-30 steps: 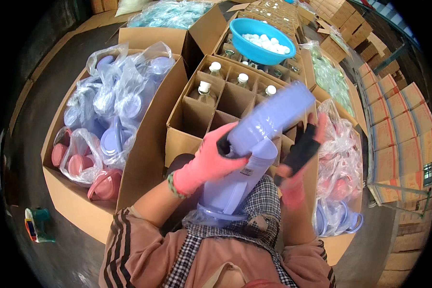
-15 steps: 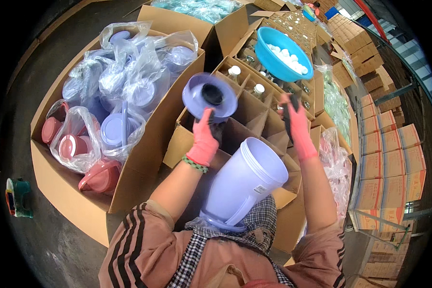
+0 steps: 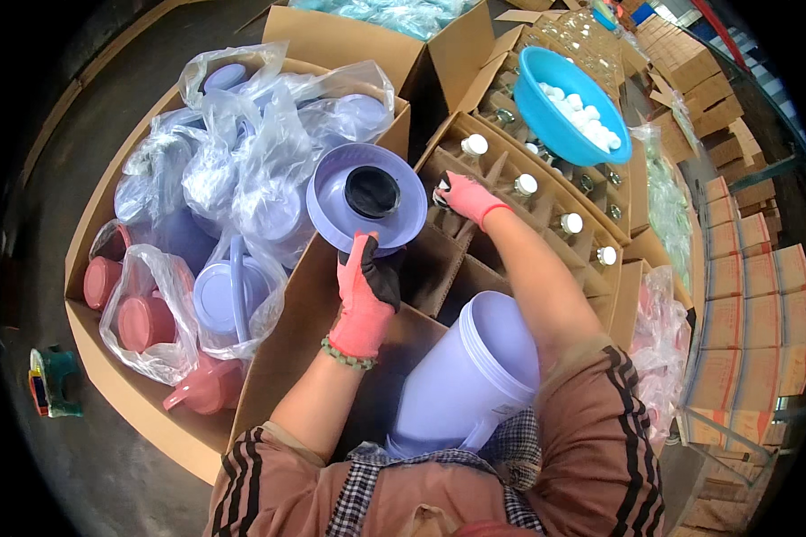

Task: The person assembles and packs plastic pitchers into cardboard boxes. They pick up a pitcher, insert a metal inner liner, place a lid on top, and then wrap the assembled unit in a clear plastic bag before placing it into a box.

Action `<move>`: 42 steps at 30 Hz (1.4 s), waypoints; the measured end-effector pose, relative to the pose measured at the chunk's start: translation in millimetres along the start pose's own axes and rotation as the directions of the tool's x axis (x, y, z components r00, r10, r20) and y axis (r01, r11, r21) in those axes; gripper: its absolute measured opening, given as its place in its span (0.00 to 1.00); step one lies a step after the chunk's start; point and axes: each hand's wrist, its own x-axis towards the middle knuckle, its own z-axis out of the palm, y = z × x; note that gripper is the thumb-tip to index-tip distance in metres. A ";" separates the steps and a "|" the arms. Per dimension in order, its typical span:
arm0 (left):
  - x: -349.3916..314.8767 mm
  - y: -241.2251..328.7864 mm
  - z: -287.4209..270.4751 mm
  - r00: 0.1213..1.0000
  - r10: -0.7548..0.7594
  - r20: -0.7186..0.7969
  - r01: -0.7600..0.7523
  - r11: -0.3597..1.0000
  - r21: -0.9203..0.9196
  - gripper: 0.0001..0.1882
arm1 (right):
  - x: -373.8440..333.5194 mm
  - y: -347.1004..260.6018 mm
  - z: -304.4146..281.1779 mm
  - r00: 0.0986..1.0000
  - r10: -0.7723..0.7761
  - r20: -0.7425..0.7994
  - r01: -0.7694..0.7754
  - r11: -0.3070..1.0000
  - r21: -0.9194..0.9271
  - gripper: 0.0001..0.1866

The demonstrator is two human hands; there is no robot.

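Observation:
In my left hand (image 3: 365, 291) is a round purple plastic base (image 3: 326, 199) with a black disc (image 3: 372, 191) in its centre, thumb laid on the rim. My right hand (image 3: 472, 199) reaches into a divided cardboard box (image 3: 458, 259), fingers closed on the white-topped neck of a glass flask (image 3: 441, 193); the body below is hidden. More flasks stand in the box, among them one with a white cap (image 3: 475, 144). Against my apron leans a purple thermos shell (image 3: 464, 385), its wide mouth tilted up to the right, its handle underneath.
To the left, a large carton (image 3: 88, 345) holds bagged purple and pink thermos shells. A blue basin (image 3: 528, 98) of white caps rests on another divided carton. Stacked cartons (image 3: 752, 304) line the right, and a small green stool (image 3: 58, 380) stands on the floor.
My right hand has swung left and down into the box and closed around a flask neck. The purple base has come slightly lower and left in the left hand, turned more toward me.

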 end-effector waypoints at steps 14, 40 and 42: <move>-1.8 4.4 2.8 0.994 -0.075 0.074 0.075 0.997 -0.004 0.17 | 2.2 2.1 1.0 0.959 -0.279 0.054 0.284 0.942 -0.177 0.33; 5.9 -2.9 -16.5 0.959 0.122 0.254 -0.153 0.983 0.104 0.12 | -110.3 -39.7 -113.0 0.929 -0.052 -0.367 0.017 0.995 -0.097 0.25; -13.2 1.3 9.1 0.978 0.019 0.207 -0.025 0.999 0.026 0.13 | -164.3 -47.9 -156.8 0.870 -0.011 -0.493 -0.060 0.990 -0.128 0.29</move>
